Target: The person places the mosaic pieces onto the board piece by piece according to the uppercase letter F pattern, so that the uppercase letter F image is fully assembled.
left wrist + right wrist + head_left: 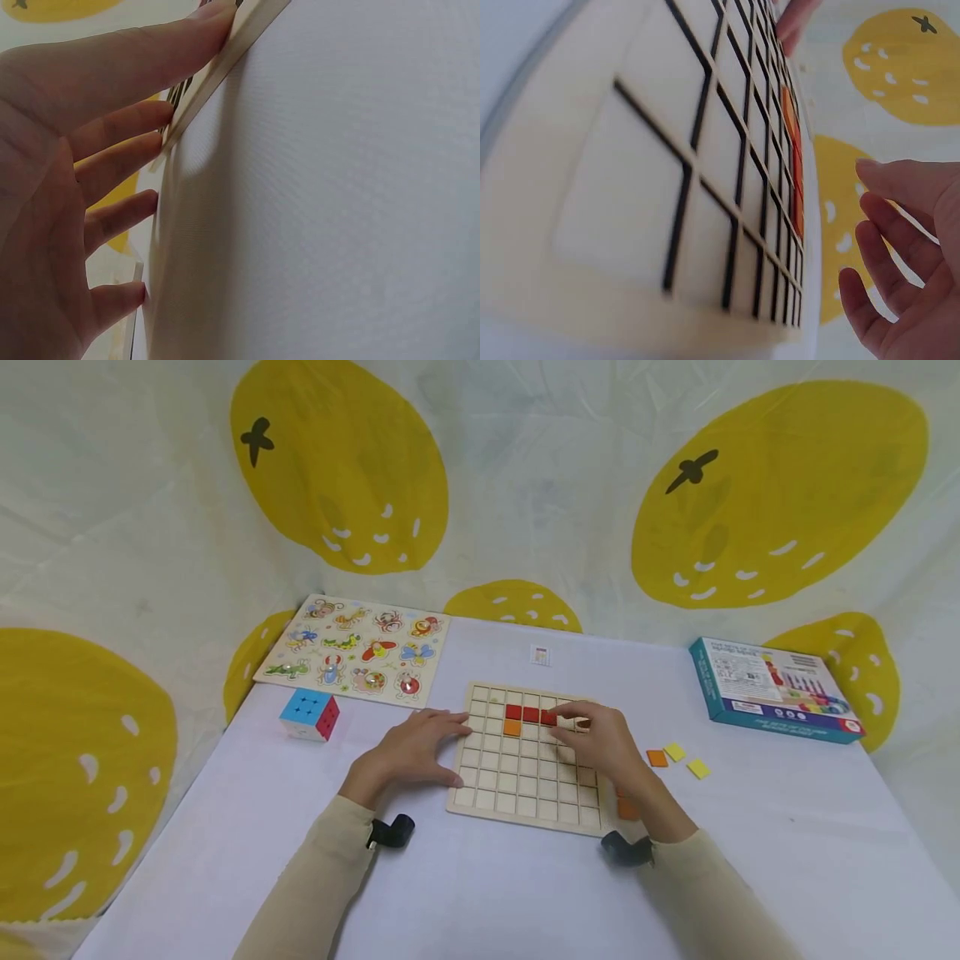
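Note:
A square wooden grid board lies on the table. In its upper rows sit a short row of red tiles and, under the leftmost one, an orange tile. My left hand rests at the board's left side with thumb and fingers spread; in the left wrist view its thumb touches the board's edge. Above the right end of the red row hovers my right hand, partly covering the board. Seen from the right wrist, its fingers are loosely bent, apart from the tiles, with nothing between them.
Loose orange and yellow tiles lie right of the board, with more orange tiles beside its lower right edge. A cube puzzle, an insect puzzle board, a small printed card and a game box stand around.

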Demonstrator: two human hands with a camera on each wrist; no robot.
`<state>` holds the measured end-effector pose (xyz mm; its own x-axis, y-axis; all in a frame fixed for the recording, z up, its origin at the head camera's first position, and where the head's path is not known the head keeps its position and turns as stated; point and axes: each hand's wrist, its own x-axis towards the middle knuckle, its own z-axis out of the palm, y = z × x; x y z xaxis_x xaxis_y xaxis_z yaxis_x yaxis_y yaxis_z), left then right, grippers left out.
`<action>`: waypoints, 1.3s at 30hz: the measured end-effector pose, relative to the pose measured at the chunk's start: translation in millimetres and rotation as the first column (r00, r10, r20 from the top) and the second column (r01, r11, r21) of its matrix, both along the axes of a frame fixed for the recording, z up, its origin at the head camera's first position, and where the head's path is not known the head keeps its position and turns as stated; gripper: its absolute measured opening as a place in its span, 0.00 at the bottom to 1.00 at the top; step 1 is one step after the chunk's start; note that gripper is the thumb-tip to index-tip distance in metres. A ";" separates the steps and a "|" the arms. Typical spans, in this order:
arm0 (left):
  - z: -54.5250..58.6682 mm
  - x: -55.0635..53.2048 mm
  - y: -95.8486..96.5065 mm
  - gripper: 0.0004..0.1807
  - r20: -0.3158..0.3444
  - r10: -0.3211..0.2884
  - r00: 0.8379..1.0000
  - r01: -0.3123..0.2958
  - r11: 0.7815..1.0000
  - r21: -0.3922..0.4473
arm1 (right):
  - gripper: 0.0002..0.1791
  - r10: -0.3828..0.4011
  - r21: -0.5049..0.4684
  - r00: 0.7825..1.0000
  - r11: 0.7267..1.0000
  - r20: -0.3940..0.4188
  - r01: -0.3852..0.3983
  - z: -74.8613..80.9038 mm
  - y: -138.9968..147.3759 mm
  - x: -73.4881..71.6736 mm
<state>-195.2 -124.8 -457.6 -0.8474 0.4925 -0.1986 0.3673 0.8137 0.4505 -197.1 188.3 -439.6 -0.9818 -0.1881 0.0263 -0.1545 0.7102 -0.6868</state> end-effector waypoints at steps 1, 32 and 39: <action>0.1 -0.1 0.0 0.44 -0.001 0.001 1.000 -0.001 1.000 -0.003 | 0.18 -0.007 0.019 1.000 1.000 0.003 0.007 2.4 5.3 1.0; -2.6 -1.5 0.0 0.44 0.000 -0.012 1.000 0.012 1.000 0.009 | 0.22 -0.102 0.335 0.993 0.939 0.063 0.075 -11.5 122.2 47.8; -2.8 -1.5 -0.6 0.44 -0.006 -0.016 1.000 0.016 1.000 0.009 | 0.19 -0.141 0.359 0.990 0.925 0.020 0.125 -15.7 122.0 46.7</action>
